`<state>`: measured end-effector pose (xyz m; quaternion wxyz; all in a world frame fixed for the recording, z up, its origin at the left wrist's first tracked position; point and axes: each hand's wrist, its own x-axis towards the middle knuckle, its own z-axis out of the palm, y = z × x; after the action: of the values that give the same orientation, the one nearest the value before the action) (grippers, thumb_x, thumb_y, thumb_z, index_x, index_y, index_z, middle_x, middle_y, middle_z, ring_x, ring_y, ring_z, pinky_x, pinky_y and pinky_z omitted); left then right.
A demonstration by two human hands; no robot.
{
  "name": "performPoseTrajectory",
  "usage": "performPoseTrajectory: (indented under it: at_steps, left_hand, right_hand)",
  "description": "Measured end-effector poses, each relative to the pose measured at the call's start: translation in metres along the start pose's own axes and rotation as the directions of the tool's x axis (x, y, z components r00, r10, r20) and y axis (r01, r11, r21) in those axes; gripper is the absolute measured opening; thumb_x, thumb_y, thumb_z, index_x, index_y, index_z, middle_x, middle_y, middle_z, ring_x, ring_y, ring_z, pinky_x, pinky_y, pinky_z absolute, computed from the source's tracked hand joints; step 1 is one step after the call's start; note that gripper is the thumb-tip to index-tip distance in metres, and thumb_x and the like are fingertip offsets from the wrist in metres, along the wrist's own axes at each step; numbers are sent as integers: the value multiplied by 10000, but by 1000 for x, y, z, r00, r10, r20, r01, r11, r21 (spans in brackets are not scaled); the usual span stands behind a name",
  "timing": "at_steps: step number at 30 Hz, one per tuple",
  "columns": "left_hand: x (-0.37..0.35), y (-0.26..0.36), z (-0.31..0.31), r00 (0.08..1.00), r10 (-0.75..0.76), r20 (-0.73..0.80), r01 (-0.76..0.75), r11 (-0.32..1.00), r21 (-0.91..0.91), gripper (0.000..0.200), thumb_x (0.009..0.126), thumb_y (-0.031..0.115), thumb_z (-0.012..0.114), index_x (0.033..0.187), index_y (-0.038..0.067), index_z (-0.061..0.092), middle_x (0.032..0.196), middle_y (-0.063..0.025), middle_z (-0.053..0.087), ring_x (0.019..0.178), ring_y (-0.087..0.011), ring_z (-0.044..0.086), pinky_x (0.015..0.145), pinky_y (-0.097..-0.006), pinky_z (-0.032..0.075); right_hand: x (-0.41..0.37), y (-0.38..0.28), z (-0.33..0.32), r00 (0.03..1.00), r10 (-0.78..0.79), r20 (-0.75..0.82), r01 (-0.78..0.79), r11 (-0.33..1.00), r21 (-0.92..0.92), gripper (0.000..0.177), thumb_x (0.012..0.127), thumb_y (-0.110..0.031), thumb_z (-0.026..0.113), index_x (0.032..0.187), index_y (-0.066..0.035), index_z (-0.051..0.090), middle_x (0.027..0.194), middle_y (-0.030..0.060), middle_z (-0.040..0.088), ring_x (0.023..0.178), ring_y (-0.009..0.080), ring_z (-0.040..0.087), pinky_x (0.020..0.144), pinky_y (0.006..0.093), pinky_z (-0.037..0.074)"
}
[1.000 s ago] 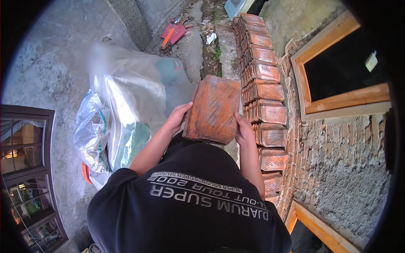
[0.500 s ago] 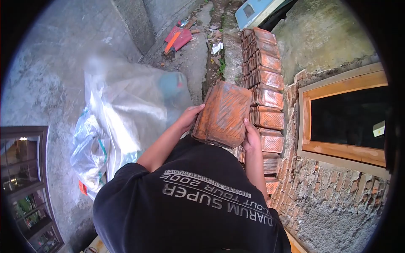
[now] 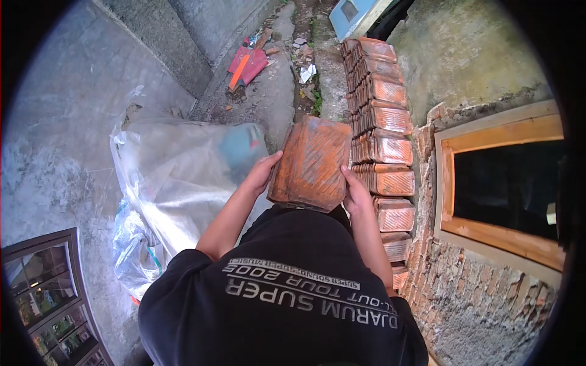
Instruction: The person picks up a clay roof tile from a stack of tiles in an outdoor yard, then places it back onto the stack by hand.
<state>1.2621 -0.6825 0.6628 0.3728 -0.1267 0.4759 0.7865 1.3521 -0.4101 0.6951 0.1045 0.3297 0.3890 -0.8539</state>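
An orange-brown clay roof tile (image 3: 312, 160) with slanting ridges is held in front of my body, its broad face turned up. My left hand (image 3: 264, 172) grips its left edge, the thumb at the upper side. On the opposite edge my right hand (image 3: 356, 190) is closed, thumb along the face and the other fingers hidden beneath. Whether one tile or a small stack is held, I cannot tell. Just past my right hand runs a long row of stacked roof tiles (image 3: 390, 149) against the wall.
To the left, translucent plastic sheeting (image 3: 189, 158) covers a bulky heap. A red item with an orange strip (image 3: 249, 66) lies on the ground ahead, near white scrap (image 3: 307, 73). On the right is a wooden window frame (image 3: 447, 177) in a rough brick wall. A light-blue panel (image 3: 351, 17) leans at the back.
Both hands have shifted slightly left in view with the roof tile, away from the stacked row. The camera view has turned a little. The grip is unchanged.
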Motion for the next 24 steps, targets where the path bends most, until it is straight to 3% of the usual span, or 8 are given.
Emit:
performPoseTrajectory:
  at_steps: [6, 12, 21, 24]
  left_hand:
    - [46, 31, 9, 996, 18, -83, -18, 1000, 10, 481, 1013, 353, 528, 1232, -74, 572, 1185, -171, 656, 1053, -220, 658, 937, -346, 514]
    - [113, 47, 30, 941, 89, -327, -116, 991, -65, 491, 1003, 363, 534, 1246, -63, 565, 1181, -173, 658, 1053, -234, 660, 931, -362, 518]
    - [189, 80, 96, 897, 116, -426, -193, 970, -144, 483, 1009, 354, 510, 1263, -55, 551, 1211, -176, 642, 1087, -249, 643, 948, -372, 507]
    - [194, 91, 115, 879, 141, -455, -246, 952, -180, 475, 1012, 345, 505, 1265, -55, 549, 1218, -172, 639, 1096, -249, 637, 963, -372, 496]
  right_hand:
    - [76, -47, 4, 986, 72, 151, -72, 997, -3, 511, 942, -247, 669, 1285, 97, 511, 1237, 184, 628, 1123, 271, 624, 958, 379, 507]
    - [175, -111, 7, 954, 174, 242, -151, 982, -112, 563, 928, -257, 690, 1297, 120, 494, 1197, 189, 638, 1090, 267, 636, 938, 371, 514]
    - [273, -219, 9, 902, 339, 267, -256, 919, -299, 575, 895, -268, 732, 1253, 130, 524, 1180, 172, 645, 1055, 247, 643, 939, 357, 505]
    - [290, -240, 17, 891, 314, 328, -205, 922, -328, 655, 863, -309, 766, 1271, 139, 518, 1156, 179, 651, 1026, 249, 652, 912, 337, 511]
